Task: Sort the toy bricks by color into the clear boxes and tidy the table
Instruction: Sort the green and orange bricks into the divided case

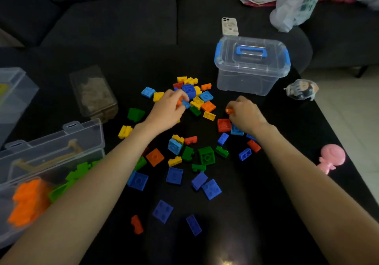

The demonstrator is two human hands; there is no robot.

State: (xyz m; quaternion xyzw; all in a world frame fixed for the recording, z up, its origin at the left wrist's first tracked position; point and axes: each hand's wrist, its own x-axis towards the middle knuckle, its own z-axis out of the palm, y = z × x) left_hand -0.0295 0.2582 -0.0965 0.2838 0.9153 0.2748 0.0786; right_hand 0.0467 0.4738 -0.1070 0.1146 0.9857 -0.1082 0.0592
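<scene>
Several loose toy bricks in blue, yellow, green, orange and red lie scattered over the black table [266, 213], with a dense pile [196, 92] at mid-table. My left hand [168, 109] reaches into that pile, its curled fingers pinching a small orange brick [179, 102] beside a blue one. My right hand [245, 113] grips another orange brick [229, 110] just above a red brick [224, 125]. An open clear box [51, 148] at the left holds orange bricks [28, 201] and green bricks [78, 172].
A lidded clear box with blue handle [252, 64] stands at the back right, a phone [229, 26] behind it. A clear container of brownish contents [94, 94] and another clear box [12, 96] sit left. A pink toy [331, 159] and a wrapped figure [302, 89] lie right.
</scene>
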